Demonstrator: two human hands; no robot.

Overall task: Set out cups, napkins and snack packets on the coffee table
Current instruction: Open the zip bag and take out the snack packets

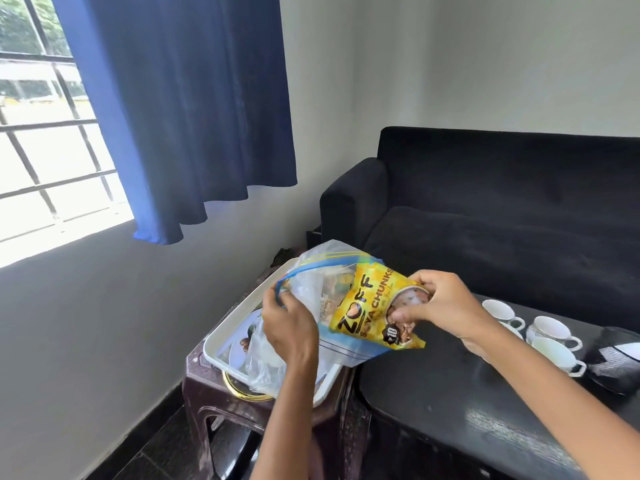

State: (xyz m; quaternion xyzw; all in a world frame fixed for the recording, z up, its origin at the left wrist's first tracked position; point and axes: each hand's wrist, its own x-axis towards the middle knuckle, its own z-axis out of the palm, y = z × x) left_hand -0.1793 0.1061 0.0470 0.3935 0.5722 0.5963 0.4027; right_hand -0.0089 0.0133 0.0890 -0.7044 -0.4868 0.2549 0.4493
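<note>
My left hand (pixel 289 322) grips the blue-rimmed mouth of a clear zip bag (pixel 313 275), held above a white tray (pixel 221 336). My right hand (pixel 438 304) pinches a yellow soya chunks packet (pixel 369 306) that sticks halfway out of the bag's mouth. More packets show dimly inside the bag. Several white cups (pixel 550 329) stand on the black coffee table (pixel 450 403) to the right, just beyond my right wrist.
The tray rests on a dark brown plastic stool (pixel 207 393) left of the table. A black sofa (pixel 502 209) stands behind the table. A black pouch with a white patch (pixel 620 358) lies at the table's right edge. A blue curtain (pixel 194 109) hangs beside the window.
</note>
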